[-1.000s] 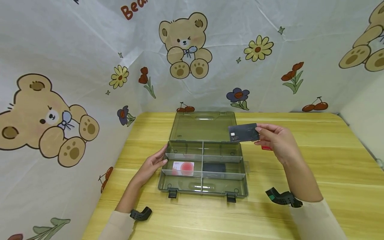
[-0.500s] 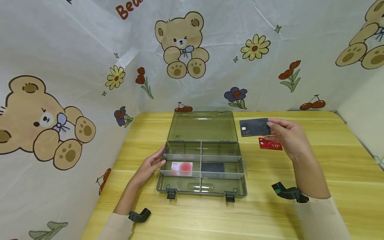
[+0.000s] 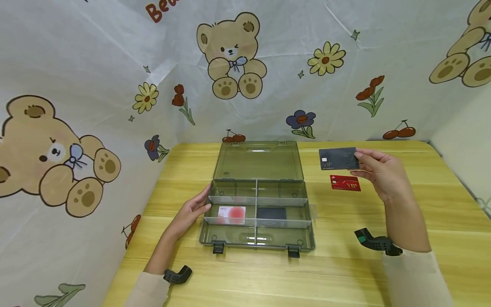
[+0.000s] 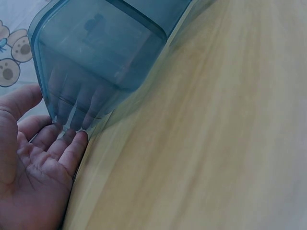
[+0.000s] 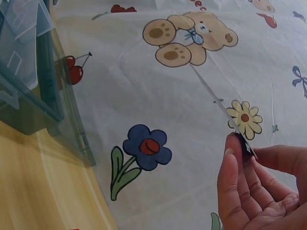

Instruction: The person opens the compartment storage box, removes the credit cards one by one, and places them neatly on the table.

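My right hand [image 3: 383,172] pinches a dark VIP card [image 3: 337,158] with a small chip, held above the table right of the box. In the right wrist view the card [image 5: 218,103] appears nearly edge-on between thumb and fingers. A red VIP card [image 3: 345,183] lies on the table just below it. My left hand [image 3: 189,215] rests at the left side of a greenish clear compartment box [image 3: 256,246]; in the left wrist view its fingertips touch the outer wall. A white card with a pink circle [image 3: 232,215] lies in the middle left compartment, a dark card [image 3: 271,214] in the middle right.
The box's lid [image 3: 258,161] is folded back flat toward the patterned cloth [image 3: 276,106] behind the table. Two dark latches [image 3: 293,252] hang at the box's front edge. Wooden tabletop [image 3: 376,209] extends right of the box.
My right hand has carried the dark VIP card rightward, away from over the lid, uncovering the red card on the table. My left hand stays at the box.
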{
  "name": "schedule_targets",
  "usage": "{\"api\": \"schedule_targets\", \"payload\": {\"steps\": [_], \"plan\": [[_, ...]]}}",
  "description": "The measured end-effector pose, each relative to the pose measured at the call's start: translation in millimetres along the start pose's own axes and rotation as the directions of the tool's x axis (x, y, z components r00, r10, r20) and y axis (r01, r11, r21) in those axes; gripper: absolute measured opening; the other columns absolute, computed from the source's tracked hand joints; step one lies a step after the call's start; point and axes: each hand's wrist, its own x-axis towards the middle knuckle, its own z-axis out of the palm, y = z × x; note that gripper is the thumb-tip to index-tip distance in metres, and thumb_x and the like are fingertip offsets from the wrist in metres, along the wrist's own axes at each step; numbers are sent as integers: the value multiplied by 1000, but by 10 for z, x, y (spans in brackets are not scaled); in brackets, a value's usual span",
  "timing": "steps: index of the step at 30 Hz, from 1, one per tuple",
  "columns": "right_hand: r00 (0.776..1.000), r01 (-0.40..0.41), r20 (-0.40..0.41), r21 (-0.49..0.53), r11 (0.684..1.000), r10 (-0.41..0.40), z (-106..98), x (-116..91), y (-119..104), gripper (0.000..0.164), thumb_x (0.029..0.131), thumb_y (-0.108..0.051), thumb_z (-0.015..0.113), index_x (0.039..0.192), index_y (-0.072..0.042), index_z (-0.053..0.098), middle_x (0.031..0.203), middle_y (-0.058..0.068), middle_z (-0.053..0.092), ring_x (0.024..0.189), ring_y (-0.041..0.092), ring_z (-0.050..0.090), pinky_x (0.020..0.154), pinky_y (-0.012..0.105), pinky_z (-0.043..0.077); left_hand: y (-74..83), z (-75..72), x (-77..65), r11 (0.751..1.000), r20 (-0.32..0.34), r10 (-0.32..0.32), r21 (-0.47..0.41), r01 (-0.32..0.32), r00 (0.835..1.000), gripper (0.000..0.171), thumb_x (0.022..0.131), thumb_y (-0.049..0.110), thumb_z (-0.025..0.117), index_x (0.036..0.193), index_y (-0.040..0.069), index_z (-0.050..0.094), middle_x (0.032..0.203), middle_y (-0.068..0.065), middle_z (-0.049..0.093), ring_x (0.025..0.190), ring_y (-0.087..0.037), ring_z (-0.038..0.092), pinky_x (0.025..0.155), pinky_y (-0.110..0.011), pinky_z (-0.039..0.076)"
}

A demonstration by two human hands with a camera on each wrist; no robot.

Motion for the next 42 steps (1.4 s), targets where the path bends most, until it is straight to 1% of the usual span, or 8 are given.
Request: {"api": "schedule_targets", "payload": {"steps": [6,9,13,17,23,26,33,42], "plan": [[999,5,-33,-3,1000,-5,-113,1,-38,19,93,-13,74,111,-8,80,106,-1,69,76,15,73,66,27,62,15,1,-7,1000,-6,-7,3,7,1000,65,105,17,57,162,21,26,169,2,15,153,-26,17,114,-15,28],[999,12,-41,24,1000,-11,-173,-2,-54,19,93,-11,74,111,-6,80,108,-1,69,78,15,73,65,28,62,16,-1,-10,1000,-9,-12,12,12,1000,65,105,18,57,162,21,26,169,2,15,153,-26,18,114,-15,28],[999,25,-46,60,998,-22,-246,3,-67,18,93,-7,73,110,-5,80,105,0,71,77,16,72,65,28,62,1,-6,-8,1000,-7,-13,14,13,1000,64,106,17,56,162,21,26,169,0,15,153,-28,17,114,-15,28],[999,32,-42,98,995,-28,-319,12,-69,20,94,-5,71,112,-2,78,102,3,73,78,16,72,65,28,63,-15,-7,-7,1000,-3,3,13,-3,1000,64,106,14,55,162,16,26,169,-4,14,153,-32,16,113,-14,28],[998,31,-66,109,994,-24,-420,23,-85,18,94,-6,71,110,-3,79,102,2,72,79,16,72,65,28,63,-20,-9,-6,1000,-3,6,22,-6,1000,63,106,14,55,162,16,26,169,-5,15,153,-33,17,113,-14,29],[997,29,-74,121,992,-20,-457,31,-95,16,94,-5,71,108,-4,80,103,2,71,79,16,72,65,29,63,-10,-8,-4,1000,-1,5,18,-5,1000,64,106,16,55,162,16,26,169,-5,15,153,-33,17,113,-14,28],[997,29,-74,148,989,-18,-519,29,-102,18,95,-2,69,109,-2,79,102,4,71,78,17,71,64,30,63,7,1,-7,1000,-12,-12,18,12,1000,64,105,17,57,162,21,27,168,1,18,153,-27,20,114,-15,29],[996,18,-95,170,985,-2,-578,29,-111,17,95,0,68,107,-3,80,96,4,74,74,18,72,62,31,63,0,-1,-9,1000,-8,-7,-1,7,1000,64,106,16,56,162,20,27,169,2,17,153,-27,19,115,-15,28]]}}
